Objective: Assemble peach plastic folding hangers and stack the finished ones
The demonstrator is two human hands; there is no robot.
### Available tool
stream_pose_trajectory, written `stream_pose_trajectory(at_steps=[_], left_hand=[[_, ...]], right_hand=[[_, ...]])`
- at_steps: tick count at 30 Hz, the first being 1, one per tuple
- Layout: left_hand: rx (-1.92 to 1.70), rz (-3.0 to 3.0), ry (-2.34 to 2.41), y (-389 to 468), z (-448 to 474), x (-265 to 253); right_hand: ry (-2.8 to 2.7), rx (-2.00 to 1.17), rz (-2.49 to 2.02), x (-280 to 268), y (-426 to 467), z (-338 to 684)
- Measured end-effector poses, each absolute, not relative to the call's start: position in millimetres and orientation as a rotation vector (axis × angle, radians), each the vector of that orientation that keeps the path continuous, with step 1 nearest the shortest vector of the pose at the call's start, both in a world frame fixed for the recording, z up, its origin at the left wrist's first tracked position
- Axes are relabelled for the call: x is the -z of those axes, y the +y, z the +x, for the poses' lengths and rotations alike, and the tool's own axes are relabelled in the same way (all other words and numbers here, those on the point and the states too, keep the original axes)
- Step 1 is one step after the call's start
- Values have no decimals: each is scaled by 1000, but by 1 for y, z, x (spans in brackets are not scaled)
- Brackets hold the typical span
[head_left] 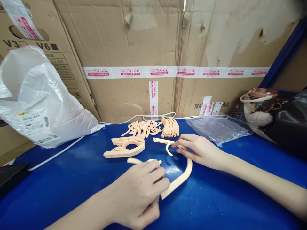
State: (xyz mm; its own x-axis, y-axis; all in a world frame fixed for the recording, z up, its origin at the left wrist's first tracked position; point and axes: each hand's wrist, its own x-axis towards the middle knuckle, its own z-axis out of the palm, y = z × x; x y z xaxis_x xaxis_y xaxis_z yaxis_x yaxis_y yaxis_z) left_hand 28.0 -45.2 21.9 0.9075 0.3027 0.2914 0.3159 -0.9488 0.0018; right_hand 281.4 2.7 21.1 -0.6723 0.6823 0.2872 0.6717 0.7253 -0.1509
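My left hand (pixel 146 188) is closed, low in the middle, with its fingers curled round a cream plastic hanger piece (pixel 134 160). Only the ends of that piece stick out past the knuckles. My right hand (pixel 199 148) pinches a small curved hanger hook (pixel 169 150) beside a straight cream hanger arm (pixel 163 140). A bent hanger arm (pixel 183 179) runs from below the right fingers toward the left hand; whether either hand grips it is hidden. Behind my left hand lies a stack of folded hangers (pixel 127 148).
Loose hooks (pixel 144 128) lie piled at the back, next to a row of hanger arms (pixel 170 127). A white plastic parcel bag (pixel 59 105) stands left, a clear plastic bag (pixel 218 129) and a dark bag (pixel 285 121) right. Cardboard (pixel 134 95) walls the blue table (pixel 216 201).
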Motion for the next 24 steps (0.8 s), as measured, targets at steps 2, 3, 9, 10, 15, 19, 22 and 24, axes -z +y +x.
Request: stream_pose_trajectory(at_steps=[2,3,9,10,15,19,22,24], left_hand=[[426,-3039,-480,-44,29,-24],[428,-3036,-491,-43,28,-24],[443,-2928,-696,-32,22,-12],[448,-2928,-718,-30,20,-11],[552,-3090,-824,-28,19,-13],[662,-3183,-903,-32,22,-17],[702,-3209,-940,-35,23,-18],[720,-3208,-976,-37,24,-17]], right_hand=[[-2601,-9,-1096,-20,5,283],[-2597,15,-1121,-20,6,284],[-2578,67,-1210,-18,13,291],[-2575,65,-1220,-17,13,292],[-2510,63,-1244,-16,15,292],[-2475,90,-1276,-16,13,289],[-2473,84,-1291,-17,11,287],[-2467,77,-1291,-18,10,286]])
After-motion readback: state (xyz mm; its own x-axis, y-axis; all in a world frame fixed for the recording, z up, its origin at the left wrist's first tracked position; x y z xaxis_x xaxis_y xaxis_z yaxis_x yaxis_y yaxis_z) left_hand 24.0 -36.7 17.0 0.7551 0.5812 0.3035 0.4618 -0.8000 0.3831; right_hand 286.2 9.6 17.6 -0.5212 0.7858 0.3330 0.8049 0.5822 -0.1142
